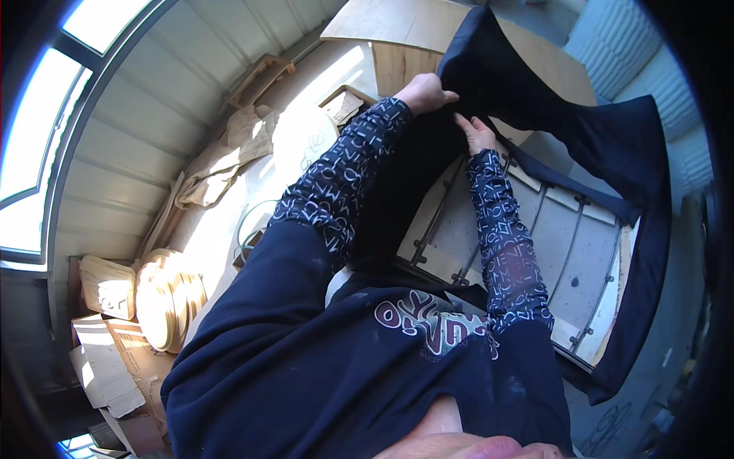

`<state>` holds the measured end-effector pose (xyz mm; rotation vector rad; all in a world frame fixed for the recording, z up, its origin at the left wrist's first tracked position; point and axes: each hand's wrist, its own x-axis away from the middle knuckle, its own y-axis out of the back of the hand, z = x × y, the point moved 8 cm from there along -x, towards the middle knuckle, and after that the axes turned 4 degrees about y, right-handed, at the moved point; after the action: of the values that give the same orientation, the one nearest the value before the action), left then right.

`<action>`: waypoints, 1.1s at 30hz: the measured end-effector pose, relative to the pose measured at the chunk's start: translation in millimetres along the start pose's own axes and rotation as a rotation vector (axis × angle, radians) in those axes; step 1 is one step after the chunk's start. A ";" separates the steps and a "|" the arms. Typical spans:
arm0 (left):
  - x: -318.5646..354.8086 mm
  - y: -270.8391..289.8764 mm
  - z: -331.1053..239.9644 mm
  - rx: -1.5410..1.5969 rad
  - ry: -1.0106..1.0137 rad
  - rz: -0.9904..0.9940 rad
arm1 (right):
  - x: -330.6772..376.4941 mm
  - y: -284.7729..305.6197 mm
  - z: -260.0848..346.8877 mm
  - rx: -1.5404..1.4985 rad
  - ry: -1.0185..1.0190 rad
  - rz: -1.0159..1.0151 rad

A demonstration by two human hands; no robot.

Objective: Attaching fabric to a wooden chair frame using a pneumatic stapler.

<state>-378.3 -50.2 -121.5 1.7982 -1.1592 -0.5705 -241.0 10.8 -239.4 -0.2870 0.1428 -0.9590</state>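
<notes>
Left hand point(424, 94) pinches black cloth point(527, 84); right hand point(479, 138) close beside, grip unclear. Cloth's long side lies rightward, right hand nearer.

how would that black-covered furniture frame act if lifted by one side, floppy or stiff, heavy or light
The black-covered furniture frame would likely stay stiff: its sides hold their curves around the open middle. It may feel light for its bulk, since thin wires span that opening.

Black fabric point(527, 84), white-patterned dark sleeves point(367, 149)
</notes>
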 end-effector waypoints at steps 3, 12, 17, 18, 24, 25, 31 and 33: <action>38.3 -1.0 12.0 0.117 0.010 -0.030 | 0.3 6.5 4.1 0.165 0.018 -0.075; 168.0 4.7 42.4 0.309 0.040 0.198 | 27.7 -16.9 16.3 0.242 -0.203 -0.002; 86.7 55.9 24.7 0.381 -0.023 0.005 | 24.7 -22.9 22.8 0.114 -0.179 0.093; 57.3 63.2 23.6 0.326 -0.051 -0.077 | 21.5 -21.2 10.9 0.089 -0.176 0.072; 31.7 24.7 22.1 0.097 0.011 -0.078 | 11.8 -19.3 7.0 0.181 -0.197 0.087; 42.0 22.4 30.6 0.170 -0.018 -0.048 | 14.2 -22.6 12.3 0.177 -0.204 0.087; 151.7 21.5 3.8 -0.078 -0.036 -0.116 | 15.7 -4.3 18.8 0.187 -0.053 -0.053; 176.0 31.8 -1.1 -0.152 -0.102 -0.219 | 18.4 -12.4 26.1 0.130 -0.068 -0.122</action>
<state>-312.4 -210.9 -78.7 1.7921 -0.9636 -0.8642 -233.8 -6.5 -210.6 -0.2098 0.0008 -1.0737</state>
